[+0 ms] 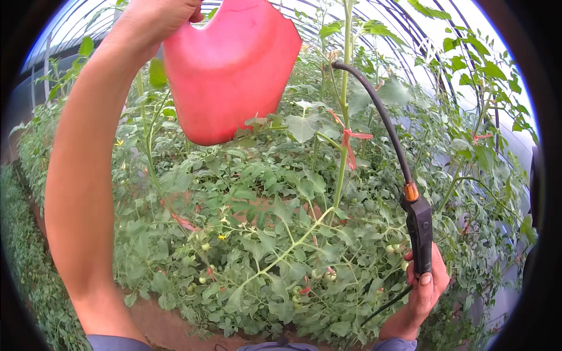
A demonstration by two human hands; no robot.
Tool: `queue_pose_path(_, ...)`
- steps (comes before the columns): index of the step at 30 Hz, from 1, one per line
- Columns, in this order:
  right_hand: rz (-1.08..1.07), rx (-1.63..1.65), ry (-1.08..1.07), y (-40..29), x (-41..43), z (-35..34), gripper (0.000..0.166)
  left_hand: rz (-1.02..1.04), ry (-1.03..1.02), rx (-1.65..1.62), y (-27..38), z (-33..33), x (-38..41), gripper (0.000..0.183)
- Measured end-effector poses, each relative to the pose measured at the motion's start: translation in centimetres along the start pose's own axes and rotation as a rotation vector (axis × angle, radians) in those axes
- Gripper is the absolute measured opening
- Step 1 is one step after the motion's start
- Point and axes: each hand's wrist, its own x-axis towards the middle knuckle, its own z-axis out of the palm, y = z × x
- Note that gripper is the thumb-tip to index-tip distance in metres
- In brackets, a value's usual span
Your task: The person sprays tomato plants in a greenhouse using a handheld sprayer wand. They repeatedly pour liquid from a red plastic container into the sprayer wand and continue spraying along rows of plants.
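Observation:
My left hand (pixel 169 17), raised at the top left, grips a cut piece of red plastic jug (pixel 232 83) by its edge. The plastic hangs in front of the foliage, its lower rim against some leaves. In my right hand (pixel 426 285) is the black handle of a sprayer wand (pixel 419 232), with an orange collar (pixel 411 191) above it. From there a curved black tube (pixel 386 112) rises and bends left. Its tip is by a small flower cluster (pixel 332 56), close to a tomato stem (pixel 345 92). A thin black hose (pixel 384 306) runs down from the handle.
Tomato plants (pixel 246 171) with green fruit (pixel 330 275) fill the space before me. Red ties (pixel 349 139) hold some stems. Bare soil (pixel 167 324) shows below. Arched hoops (pixel 406 30) of a plastic greenhouse curve overhead; another plant row (pixel 22 254) stands at left.

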Motion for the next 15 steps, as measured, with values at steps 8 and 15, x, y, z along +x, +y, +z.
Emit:
queue_pose_path(8,0.088,-0.27,0.154,-5.0,-1.2,5.2,0.068,-0.044,-0.25,-0.377,-8.7,4.2,2.4,0.049)
queue_pose_path(15,0.192,-0.179,0.153,-8.0,-0.9,6.9,0.061,0.012,-0.33,-0.716,-13.7,7.8,3.6,0.064)
